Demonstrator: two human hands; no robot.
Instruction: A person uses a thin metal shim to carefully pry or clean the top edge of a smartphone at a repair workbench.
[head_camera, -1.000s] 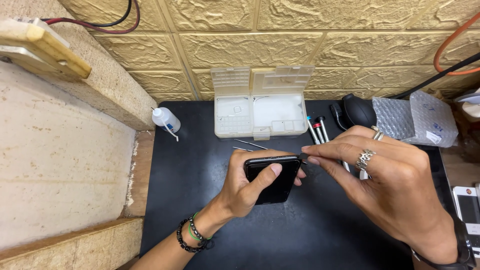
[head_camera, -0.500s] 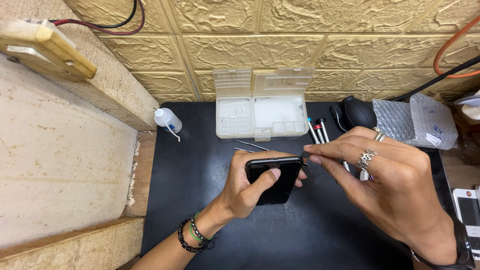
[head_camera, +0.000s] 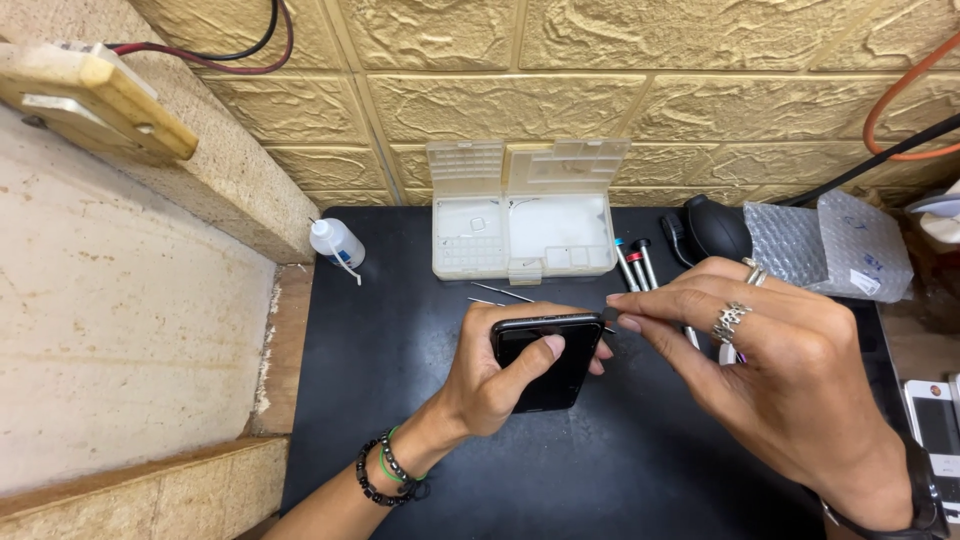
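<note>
My left hand grips a black smartphone over the black work mat, thumb lying across its dark screen and fingers wrapped behind it. The phone is tilted, with its top edge towards the wall. My right hand, wearing rings, has thumb and forefinger pinched together at the phone's upper right corner. Whether something tiny sits between those fingertips is too small to tell. Beaded bracelets circle my left wrist.
A clear plastic parts box stands open at the mat's far edge. Small screwdrivers and thin metal tweezers lie behind the phone. A small white squeeze bottle, black air blower, bubble wrap and another phone surround the mat.
</note>
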